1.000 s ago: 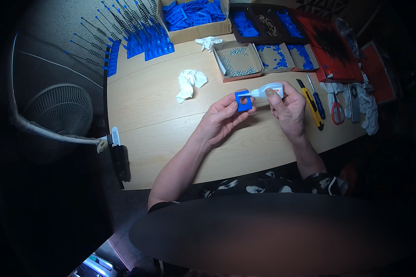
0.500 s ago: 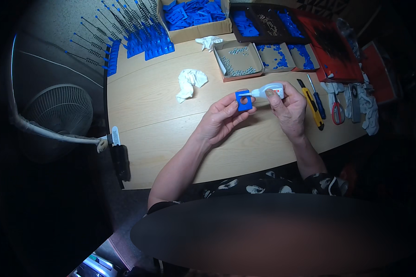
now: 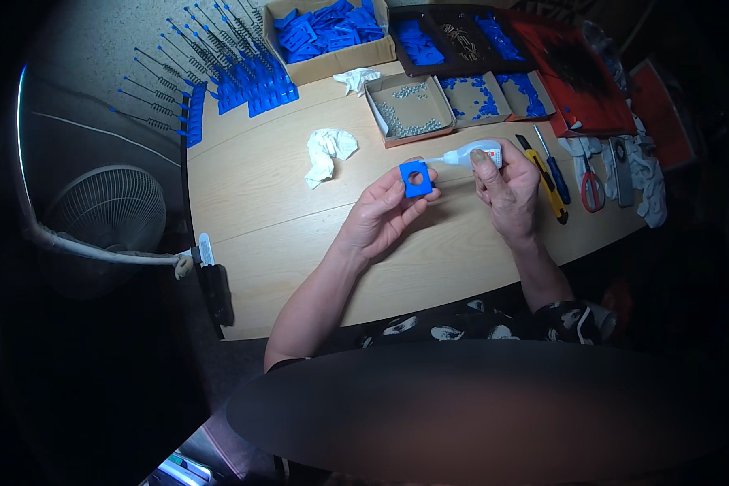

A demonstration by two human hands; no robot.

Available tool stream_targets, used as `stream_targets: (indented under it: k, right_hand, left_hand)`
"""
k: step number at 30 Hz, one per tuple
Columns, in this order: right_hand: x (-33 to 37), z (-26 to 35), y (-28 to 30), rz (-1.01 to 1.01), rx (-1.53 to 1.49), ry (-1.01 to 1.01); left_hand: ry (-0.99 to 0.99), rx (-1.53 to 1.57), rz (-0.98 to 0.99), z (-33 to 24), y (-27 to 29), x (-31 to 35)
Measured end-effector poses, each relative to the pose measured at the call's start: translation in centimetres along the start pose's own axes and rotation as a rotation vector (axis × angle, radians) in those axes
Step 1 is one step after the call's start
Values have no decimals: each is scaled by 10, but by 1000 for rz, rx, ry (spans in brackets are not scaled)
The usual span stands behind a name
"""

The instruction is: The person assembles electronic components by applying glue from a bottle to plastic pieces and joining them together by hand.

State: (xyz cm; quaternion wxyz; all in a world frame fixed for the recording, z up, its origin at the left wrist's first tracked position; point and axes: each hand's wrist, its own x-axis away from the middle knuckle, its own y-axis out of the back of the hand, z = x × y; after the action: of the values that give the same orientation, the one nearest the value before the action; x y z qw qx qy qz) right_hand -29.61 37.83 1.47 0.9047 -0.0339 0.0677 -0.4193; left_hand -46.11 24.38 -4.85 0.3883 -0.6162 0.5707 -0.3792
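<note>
Between the thumb and fingers of my left hand [image 3: 378, 212] is a blue plastic block [image 3: 410, 187], nearly square, with a round hole through it. My right hand [image 3: 508, 188] is closed around a small white squeeze bottle [image 3: 463, 155], thumb on its side. The bottle lies nearly level, its thin nozzle pointing left to the block's upper right corner. Whether the tip touches the block I cannot tell. Both hands are above the wooden table [image 3: 292, 267].
A crumpled white tissue [image 3: 322, 162] lies left of my hands. Beyond are a carton of clear beads [image 3: 385, 134] and a box of blue parts [image 3: 304, 71]. A yellow utility knife [image 3: 552, 194], screwdriver [image 3: 560, 185] and red-handled scissors [image 3: 593, 193] lie at right. Spring-topped blue parts [image 3: 271, 95] stand far left.
My left hand has moved slightly left with the block, whose holed face is turned more toward me. The nozzle is now at the block's corner instead of across its upper face.
</note>
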Motion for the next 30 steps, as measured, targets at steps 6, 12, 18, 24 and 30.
stream_targets:
  k: [6,12,18,24,30]
  right_hand:
    - [0,5,8,13,117,109]
    - [0,3,7,34,156,180]
    - [1,3,6,27,162,181]
    - [2,4,8,5,112,96]
    - [1,5,8,-11,105,79]
  left_hand:
    - [-14,4,-13,3,-5,-6]
    - [-4,-22,-30,4,-5,-8]
    - [-3,-26,-28,4,-4,-7]
    - [-5,-8,-19,3,-4,-5]
    - [-9,4,-13,3,-4,-6]
